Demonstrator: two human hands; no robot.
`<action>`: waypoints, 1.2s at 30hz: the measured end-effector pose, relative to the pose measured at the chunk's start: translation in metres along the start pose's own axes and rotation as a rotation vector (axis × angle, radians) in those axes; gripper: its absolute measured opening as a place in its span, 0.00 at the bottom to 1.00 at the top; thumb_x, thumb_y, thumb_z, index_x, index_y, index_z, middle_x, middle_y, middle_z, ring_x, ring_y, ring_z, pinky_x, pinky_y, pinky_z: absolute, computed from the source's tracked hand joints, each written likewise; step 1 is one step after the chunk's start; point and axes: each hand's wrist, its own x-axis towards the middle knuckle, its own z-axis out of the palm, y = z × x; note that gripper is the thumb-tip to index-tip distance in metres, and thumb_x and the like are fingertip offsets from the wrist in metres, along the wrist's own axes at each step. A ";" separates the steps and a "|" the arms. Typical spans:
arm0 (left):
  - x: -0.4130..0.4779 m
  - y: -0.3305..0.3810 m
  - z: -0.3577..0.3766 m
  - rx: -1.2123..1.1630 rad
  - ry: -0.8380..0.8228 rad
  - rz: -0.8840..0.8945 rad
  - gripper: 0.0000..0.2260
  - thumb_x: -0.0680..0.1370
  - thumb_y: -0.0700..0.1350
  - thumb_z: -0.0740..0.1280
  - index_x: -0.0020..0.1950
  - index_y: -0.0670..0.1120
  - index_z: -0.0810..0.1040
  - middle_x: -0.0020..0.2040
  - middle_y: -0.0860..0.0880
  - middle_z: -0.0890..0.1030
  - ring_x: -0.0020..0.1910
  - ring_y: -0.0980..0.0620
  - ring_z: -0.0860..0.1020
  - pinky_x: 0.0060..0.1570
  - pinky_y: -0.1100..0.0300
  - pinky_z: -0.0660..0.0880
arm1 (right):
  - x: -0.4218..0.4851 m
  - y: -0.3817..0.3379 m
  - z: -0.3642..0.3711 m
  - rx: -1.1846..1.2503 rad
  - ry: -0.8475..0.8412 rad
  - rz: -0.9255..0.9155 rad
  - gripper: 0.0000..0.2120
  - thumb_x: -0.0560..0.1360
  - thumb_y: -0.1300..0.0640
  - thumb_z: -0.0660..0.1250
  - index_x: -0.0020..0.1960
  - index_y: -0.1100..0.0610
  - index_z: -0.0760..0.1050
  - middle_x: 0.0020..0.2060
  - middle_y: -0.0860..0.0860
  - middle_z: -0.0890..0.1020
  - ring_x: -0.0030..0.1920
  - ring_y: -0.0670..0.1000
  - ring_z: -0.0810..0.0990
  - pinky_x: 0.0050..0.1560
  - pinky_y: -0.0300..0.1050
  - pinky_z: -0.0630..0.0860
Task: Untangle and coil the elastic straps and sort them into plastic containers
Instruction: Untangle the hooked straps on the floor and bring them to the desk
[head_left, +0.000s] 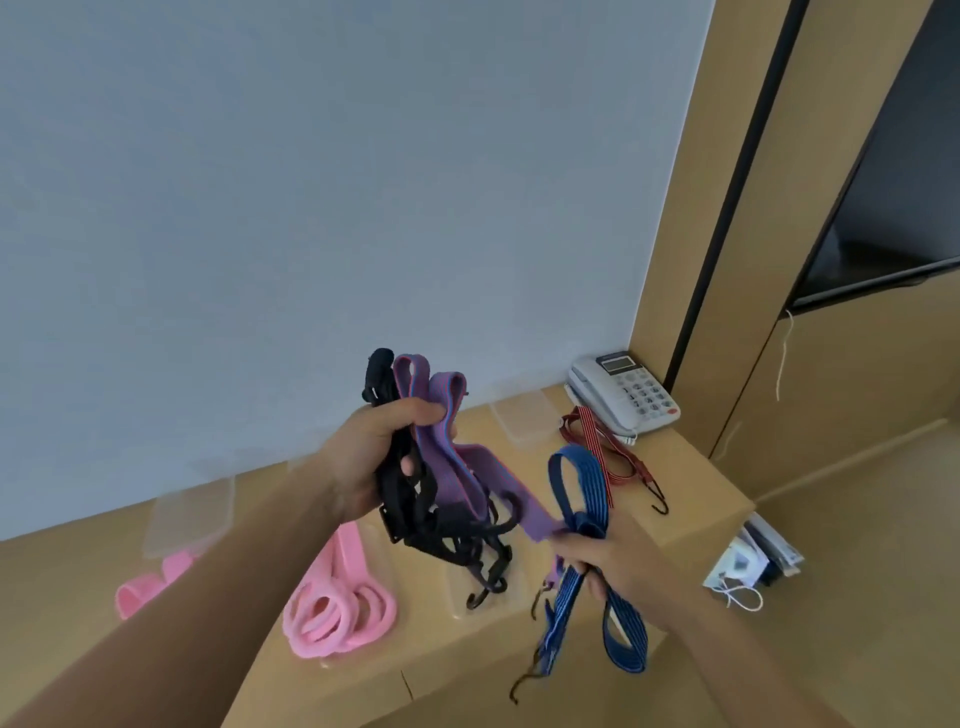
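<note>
Untangling step: straps held up in front of the telephone (625, 396).
The left hand (371, 452) clutches the black strap (381, 371) and purple strap (442, 457); the right hand (615, 560) grips the blue strap (582, 483) plus the purple tail. The next move probably calls for unhooking them.

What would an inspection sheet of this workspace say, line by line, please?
Surface: tan wooden desk, set against the wall.
Job's things: pink straps coiled on the desk; red strap beside the telephone; clear containers on the desk.
Clutter: telephone; packets below the desk's right end.
Hands: left hand grips black straps and purple strap; right hand grips blue strap.
Cables: white cord hanging under the dark screen.
Surroundings: grey wall, wooden panels.
</note>
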 end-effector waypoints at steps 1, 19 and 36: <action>0.008 -0.003 -0.003 0.043 0.021 -0.032 0.10 0.68 0.43 0.70 0.26 0.46 0.77 0.20 0.47 0.67 0.19 0.51 0.65 0.23 0.64 0.64 | 0.006 -0.008 -0.009 0.022 0.024 -0.033 0.18 0.74 0.55 0.71 0.27 0.56 0.72 0.24 0.52 0.76 0.19 0.50 0.67 0.29 0.45 0.65; 0.101 -0.054 0.054 0.176 -0.297 0.280 0.05 0.71 0.43 0.75 0.45 0.44 0.84 0.36 0.42 0.82 0.30 0.45 0.75 0.28 0.60 0.71 | 0.081 -0.090 -0.047 0.004 -0.061 -0.082 0.13 0.70 0.57 0.69 0.31 0.61 0.71 0.21 0.49 0.71 0.21 0.51 0.66 0.29 0.48 0.65; 0.171 -0.063 0.129 -0.147 -0.107 -0.095 0.07 0.68 0.48 0.73 0.43 0.48 0.86 0.34 0.46 0.80 0.28 0.51 0.75 0.32 0.57 0.75 | 0.149 -0.020 -0.121 -0.006 -0.064 -0.095 0.14 0.67 0.53 0.76 0.52 0.46 0.82 0.41 0.51 0.87 0.44 0.51 0.86 0.47 0.51 0.83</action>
